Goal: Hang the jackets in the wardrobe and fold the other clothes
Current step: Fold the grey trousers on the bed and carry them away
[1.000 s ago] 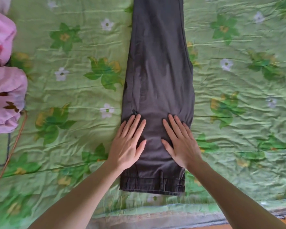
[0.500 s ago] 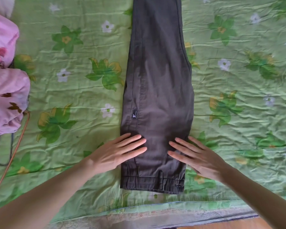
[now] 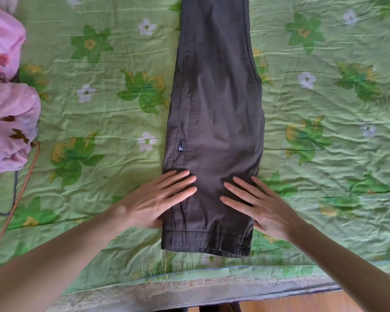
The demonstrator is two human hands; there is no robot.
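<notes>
A pair of dark grey trousers [image 3: 216, 104] lies folded lengthwise on the bed, legs running away from me and waistband nearest me. A small dark label [image 3: 181, 144] shows on the left side. My left hand [image 3: 153, 199] lies flat with straight fingers on the trousers' left edge, just above the waistband. My right hand [image 3: 263, 206] lies flat on the right edge, fingers spread and pointing inward. Neither hand grips the cloth.
The bed has a green floral quilt [image 3: 99, 109]. Pink clothes [image 3: 7, 113] are heaped at the left edge, with an orange cord [image 3: 16, 199] and a dark cord beside them. The bed's near edge [image 3: 189, 289] and wooden floor [image 3: 302, 302] lie below.
My hands slid from the middle of the trousers down and outward to the two side edges, uncovering the label. Between the last two frames they barely moved.
</notes>
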